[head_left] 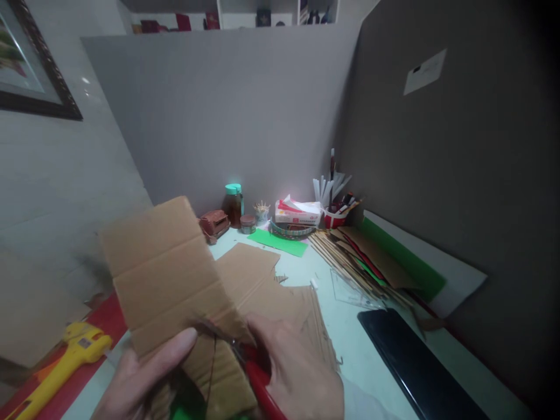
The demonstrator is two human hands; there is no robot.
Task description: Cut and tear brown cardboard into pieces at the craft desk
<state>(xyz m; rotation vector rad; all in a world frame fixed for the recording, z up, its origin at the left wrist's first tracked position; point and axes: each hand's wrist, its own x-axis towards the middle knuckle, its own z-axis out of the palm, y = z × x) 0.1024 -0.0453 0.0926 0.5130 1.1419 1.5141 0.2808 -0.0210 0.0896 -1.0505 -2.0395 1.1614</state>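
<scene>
A creased brown cardboard piece (164, 262) is raised over the table at the left centre. My left hand (144, 373) grips its lower part, with the thumb lying on the face. My right hand (297, 370) is closed around the red handles of a pair of scissors (258, 379). The scissor blades point up and left and lie across the cardboard's lower part, beside a dark line on it. Something green shows beneath the cardboard, partly hidden by it.
More cardboard (289, 303) lies mid-table. A yellow glue gun (74, 356) is at the left, a black phone-like slab (415, 361) at the right. Cardboard strips (345, 262), a green sheet (280, 242), a tissue pack (297, 213) and a jar (233, 210) stand or lie further back.
</scene>
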